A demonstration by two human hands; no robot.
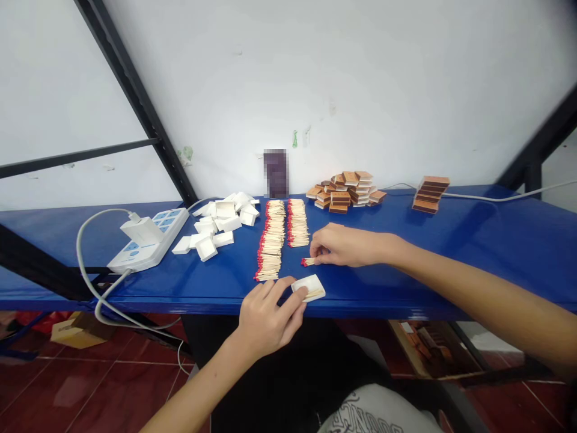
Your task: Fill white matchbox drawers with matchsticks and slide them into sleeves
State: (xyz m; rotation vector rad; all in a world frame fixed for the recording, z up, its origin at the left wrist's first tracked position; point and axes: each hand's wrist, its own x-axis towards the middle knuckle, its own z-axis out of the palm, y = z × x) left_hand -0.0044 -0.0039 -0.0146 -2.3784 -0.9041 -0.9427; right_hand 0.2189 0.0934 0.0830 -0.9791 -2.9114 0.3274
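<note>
My left hand grips a white matchbox tray at the front edge of the blue shelf, thumb over its inside, where a few pale sticks lie. Just beyond it, my right hand pinches a small bunch of red-headed matches close to the shelf top. Two long rows of matches stretch away from me: the left row is longer, and the right row ends a little beyond my right fingers. All the heads in both rows point left.
White empty trays lie heaped at the left, beside a power strip with a plugged-in charger and cables. Brown matchboxes are piled at the back right, with a leaning stack farther right. Black posts frame the blue shelf.
</note>
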